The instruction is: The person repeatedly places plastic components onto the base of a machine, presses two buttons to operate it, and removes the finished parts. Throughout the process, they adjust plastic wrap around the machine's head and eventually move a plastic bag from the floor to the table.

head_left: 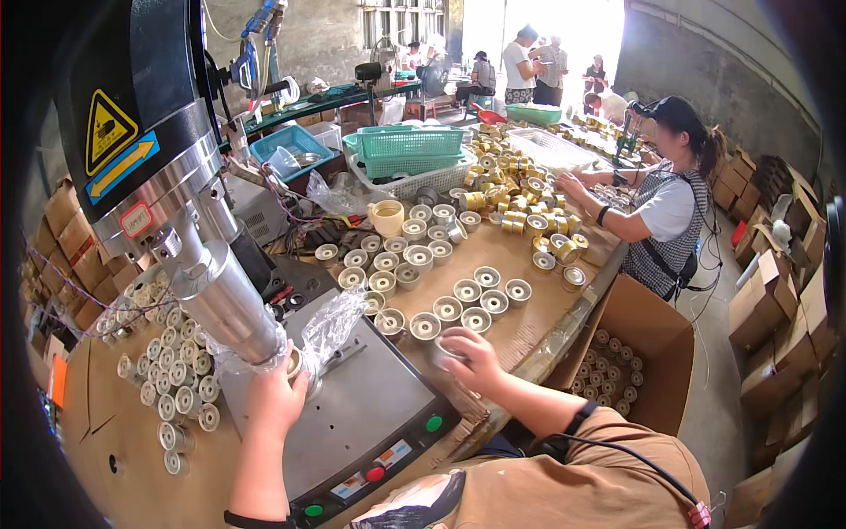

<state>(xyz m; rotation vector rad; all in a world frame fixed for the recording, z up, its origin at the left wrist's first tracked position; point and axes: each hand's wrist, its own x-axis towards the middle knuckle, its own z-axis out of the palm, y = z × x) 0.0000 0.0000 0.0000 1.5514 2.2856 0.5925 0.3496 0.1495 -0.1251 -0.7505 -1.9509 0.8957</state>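
My left hand (275,401) is at the press, under the silver ram (225,304). Its thumb and fingers close round a small pale metal cup (294,362), partly covered by the fingers. Clear plastic film (333,328) is wrapped about the ram's lower end. My right hand (477,363) is over the brown table just right of the press plate (352,401), its fingers curled round another round metal cup (447,351). Close beyond it stands a cluster of similar cups (447,309), open side up with a hub in the middle.
More cups (181,379) stand left of the press. A beige mug (386,218) and green baskets (410,150) are farther back. Gold-banded metal parts (520,189) lie heaped before a seated co-worker (670,194). A cardboard box (648,353) of cups stands right of the table.
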